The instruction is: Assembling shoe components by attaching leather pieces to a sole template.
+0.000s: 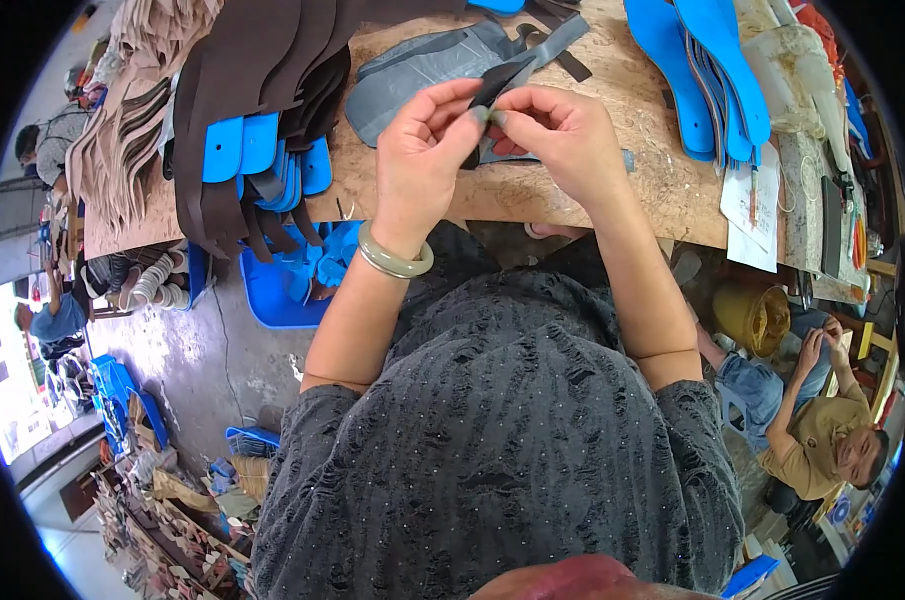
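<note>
black strip (pixel 502 80) — diagonal, up-right

I see a short-sleeved top (pixel 502 450) of dark charcoal grey, rather loose in its cut. Its cloth is covered with many small, torn-looking slits in rough lengthwise rows, and some tiny pale dots are sprinkled between them. The left sleeve (pixel 314 418) and the right sleeve (pixel 700 425) are of this same fabric, and each one ends near the elbow. Around the left wrist sits a smooth, round bangle (pixel 392 267), pale grey-green and slightly glossy. Both the left hand (pixel 424 160) and the right hand (pixel 567 140) are bare.
</note>
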{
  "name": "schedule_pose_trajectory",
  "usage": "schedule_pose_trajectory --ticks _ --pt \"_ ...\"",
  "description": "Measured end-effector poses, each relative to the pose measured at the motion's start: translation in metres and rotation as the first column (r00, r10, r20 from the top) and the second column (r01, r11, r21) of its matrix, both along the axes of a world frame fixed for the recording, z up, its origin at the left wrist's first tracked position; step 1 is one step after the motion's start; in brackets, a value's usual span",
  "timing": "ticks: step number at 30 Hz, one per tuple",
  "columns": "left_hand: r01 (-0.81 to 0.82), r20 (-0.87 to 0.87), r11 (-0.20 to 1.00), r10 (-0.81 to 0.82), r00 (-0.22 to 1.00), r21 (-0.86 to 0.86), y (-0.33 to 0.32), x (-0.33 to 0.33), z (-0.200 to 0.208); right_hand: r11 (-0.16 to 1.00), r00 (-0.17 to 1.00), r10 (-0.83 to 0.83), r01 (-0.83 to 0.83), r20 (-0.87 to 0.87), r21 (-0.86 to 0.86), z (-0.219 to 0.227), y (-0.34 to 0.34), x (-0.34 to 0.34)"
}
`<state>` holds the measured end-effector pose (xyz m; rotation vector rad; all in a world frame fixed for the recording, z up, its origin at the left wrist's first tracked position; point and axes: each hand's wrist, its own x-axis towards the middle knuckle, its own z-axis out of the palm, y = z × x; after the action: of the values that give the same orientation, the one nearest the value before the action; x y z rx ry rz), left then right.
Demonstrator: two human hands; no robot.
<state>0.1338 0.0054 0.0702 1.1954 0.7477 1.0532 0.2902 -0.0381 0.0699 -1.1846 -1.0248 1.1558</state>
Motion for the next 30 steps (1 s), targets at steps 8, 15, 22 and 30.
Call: schedule_pose_trajectory --ticks 8,15,22,30 --pt "0.138 0.288 0.949 -0.053 0.956 -0.284 0.014 -0.004 0.004 0.984 0.91 0.144 -0.091 -0.39 0.152 -0.015 -0.002 0.008" --pt "0.101 0.159 0.99 -0.085 0.984 -0.097 -0.001 0.013 0.008 0.981 0.96 0.111 -0.064 -0.258 0.184 -0.007 -0.01 0.003" --pt "0.137 -0.138 0.951 -0.102 0.985 0.276 -0.021 0.037 0.031 0.986 0.992 -0.006 0.026 -0.123 0.167 0.035 -0.047 0.021" --pt "0.369 -0.228 0.805 -0.294 0.928 0.464 -0.051 0.069 0.075 0.945 0.956 -0.29 0.28 0.037 0.166 0.052 -0.111 0.056"
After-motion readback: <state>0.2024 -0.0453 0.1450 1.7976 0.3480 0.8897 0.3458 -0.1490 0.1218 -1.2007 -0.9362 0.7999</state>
